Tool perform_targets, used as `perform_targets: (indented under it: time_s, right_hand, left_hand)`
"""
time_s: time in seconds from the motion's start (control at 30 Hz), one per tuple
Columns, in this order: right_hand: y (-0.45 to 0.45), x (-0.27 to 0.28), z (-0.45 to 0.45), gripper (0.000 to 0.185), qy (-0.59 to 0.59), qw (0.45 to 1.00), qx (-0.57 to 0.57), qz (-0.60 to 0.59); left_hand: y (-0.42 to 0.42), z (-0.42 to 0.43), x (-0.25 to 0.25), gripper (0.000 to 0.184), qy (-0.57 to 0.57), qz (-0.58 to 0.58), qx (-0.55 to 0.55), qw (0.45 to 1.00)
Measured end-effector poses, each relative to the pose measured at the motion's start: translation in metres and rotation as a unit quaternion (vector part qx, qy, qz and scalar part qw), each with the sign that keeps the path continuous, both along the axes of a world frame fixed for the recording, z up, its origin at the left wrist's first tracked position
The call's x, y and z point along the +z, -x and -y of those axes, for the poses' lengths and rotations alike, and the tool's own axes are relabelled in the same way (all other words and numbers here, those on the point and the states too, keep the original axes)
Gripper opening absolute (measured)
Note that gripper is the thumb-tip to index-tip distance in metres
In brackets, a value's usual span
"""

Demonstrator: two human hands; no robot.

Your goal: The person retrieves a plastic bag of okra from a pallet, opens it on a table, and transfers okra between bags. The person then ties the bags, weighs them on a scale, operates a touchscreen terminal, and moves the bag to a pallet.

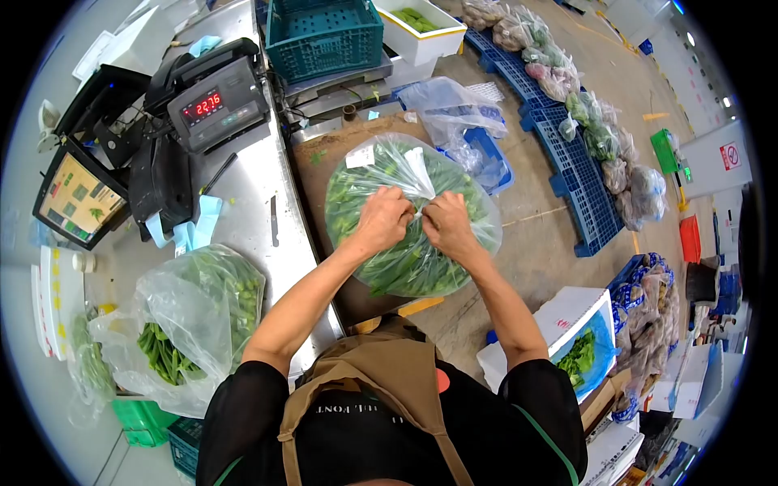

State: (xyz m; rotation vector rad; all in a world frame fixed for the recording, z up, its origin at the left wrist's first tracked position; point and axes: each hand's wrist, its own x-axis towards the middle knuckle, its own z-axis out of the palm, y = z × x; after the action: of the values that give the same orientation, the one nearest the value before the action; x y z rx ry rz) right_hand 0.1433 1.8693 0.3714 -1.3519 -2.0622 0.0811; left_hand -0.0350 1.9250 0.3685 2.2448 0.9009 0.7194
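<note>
Head view: at upper centre, the left hand [384, 217] and right hand [448, 224] have fingertips pinched on the gathered neck of a clear bag of leafy greens [417, 263]. Tugging too hard could split the thin film; a loose grip could spill leaves. Its white label [360, 156] is illegible. Upper left, the scale display [202, 106] seems to read 22.76; the shirt [494, 429], bottom, shows "FONT".

Shirt lettering [347, 410] partly hidden
</note>
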Motion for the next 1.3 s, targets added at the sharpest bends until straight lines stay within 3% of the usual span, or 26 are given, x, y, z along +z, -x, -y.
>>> perform_targets:
  time_s: [0.27, 0.37, 0.5, 0.67, 0.83, 0.93, 1.1, 1.3]
  right_hand:
    - [-0.001, -0.005, 0.000, 0.004, 0.027, 0.999, -0.004, -0.035]
    - [0.000, -0.006, 0.001, 0.003, 0.031, 0.999, -0.020, -0.036]
    - [0.001, -0.009, 0.001, 0.003, 0.043, 0.998, -0.040, -0.037]
    - [0.000, -0.008, 0.000, 0.007, 0.082, 0.990, -0.084, -0.082]
    - [0.002, 0.001, 0.007, 0.011, 0.096, 0.972, -0.128, -0.173]
    - [0.012, 0.015, 0.022, 0.012, 0.039, 0.962, -0.179, -0.202]
    - [0.038, 0.020, 0.046, 0.017, -0.028, 0.975, -0.178, -0.131]
    - [0.046, -0.003, 0.052, 0.019, -0.005, 0.973, -0.215, -0.079]
  left_hand:
    - [-0.004, 0.004, -0.004, 0.010, -0.035, 0.016, 0.011, 0.999]
    - [0.001, -0.002, 0.004, 0.015, -0.003, 0.068, -0.035, 0.997]
    - [0.005, -0.027, 0.004, 0.017, -0.072, -0.029, -0.176, 0.981]
    - [-0.003, -0.051, 0.011, 0.017, -0.146, -0.185, -0.309, 0.921]
    - [-0.013, -0.061, 0.015, 0.014, -0.202, -0.196, -0.391, 0.876]
    - [-0.023, -0.061, 0.018, 0.013, -0.223, -0.252, -0.410, 0.848]
    - [-0.034, -0.058, 0.009, 0.011, -0.267, -0.282, -0.446, 0.806]
    - [-0.028, -0.058, -0.002, 0.010, -0.314, -0.228, -0.420, 0.821]
